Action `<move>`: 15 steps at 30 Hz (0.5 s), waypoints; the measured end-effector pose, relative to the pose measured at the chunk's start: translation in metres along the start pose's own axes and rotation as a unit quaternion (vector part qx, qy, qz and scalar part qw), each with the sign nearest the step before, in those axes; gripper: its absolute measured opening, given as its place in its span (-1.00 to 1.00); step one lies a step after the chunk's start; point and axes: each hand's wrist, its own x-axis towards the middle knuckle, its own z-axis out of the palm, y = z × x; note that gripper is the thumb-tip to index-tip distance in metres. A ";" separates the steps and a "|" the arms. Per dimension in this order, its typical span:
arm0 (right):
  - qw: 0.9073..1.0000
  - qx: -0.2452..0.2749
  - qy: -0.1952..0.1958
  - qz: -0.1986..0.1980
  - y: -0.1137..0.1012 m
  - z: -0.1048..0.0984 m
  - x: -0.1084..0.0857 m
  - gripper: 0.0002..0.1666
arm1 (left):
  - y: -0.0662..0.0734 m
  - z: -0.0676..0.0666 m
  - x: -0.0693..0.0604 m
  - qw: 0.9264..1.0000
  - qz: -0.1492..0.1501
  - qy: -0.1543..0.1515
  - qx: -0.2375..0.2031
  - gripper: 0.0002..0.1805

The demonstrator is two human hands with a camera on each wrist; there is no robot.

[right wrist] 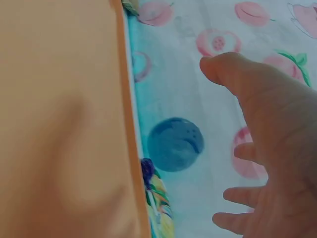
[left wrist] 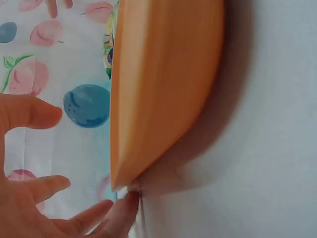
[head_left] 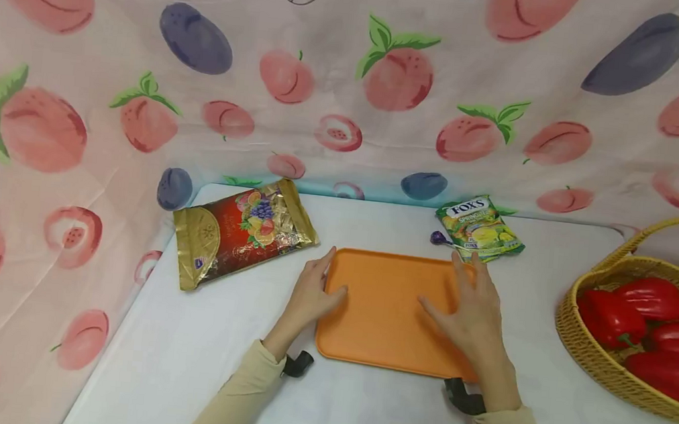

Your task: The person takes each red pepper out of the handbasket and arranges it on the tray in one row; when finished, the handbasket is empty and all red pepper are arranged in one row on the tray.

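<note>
An orange rectangular tray [head_left: 388, 310] lies flat on the white table between my two hands. My left hand [head_left: 311, 294] is at its left edge, fingers extended and thumb over the rim. In the left wrist view, fingertips [left wrist: 130, 201] come close to the tray's corner; whether they touch it I cannot tell. My right hand [head_left: 476, 315] hovers over the tray's right side with spread fingers, holding nothing. Its shadow falls on the tray [right wrist: 64, 124] in the right wrist view.
Behind the tray on the left lies a red and gold fruit-printed bag [head_left: 247, 231]. A green Fox's candy bag [head_left: 479, 229] and a purple lollipop [head_left: 439, 237] lie behind its right end. At right, a wicker basket [head_left: 582, 348] holds several red peppers [head_left: 673, 372].
</note>
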 end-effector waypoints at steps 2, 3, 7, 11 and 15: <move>1.000 0.005 0.015 0.004 0.000 -0.005 0.001 0.13 | -0.002 -0.001 0.000 1.000 0.001 -0.002 0.001 -0.10; 1.000 0.006 0.024 0.005 0.001 -0.008 0.002 0.11 | -0.004 -0.001 0.001 1.000 0.002 -0.004 0.000 -0.10; 0.998 0.009 0.056 0.016 0.007 -0.019 0.001 0.08 | -0.010 -0.001 0.002 1.000 0.008 -0.007 -0.005 -0.10; 0.996 0.013 0.082 0.040 0.016 -0.035 -0.002 0.06 | -0.017 -0.001 0.004 1.000 0.015 -0.013 -0.006 -0.09; 0.989 0.028 0.125 0.072 0.028 -0.056 -0.005 0.00 | -0.020 -0.002 0.005 0.999 0.027 -0.021 -0.013 -0.06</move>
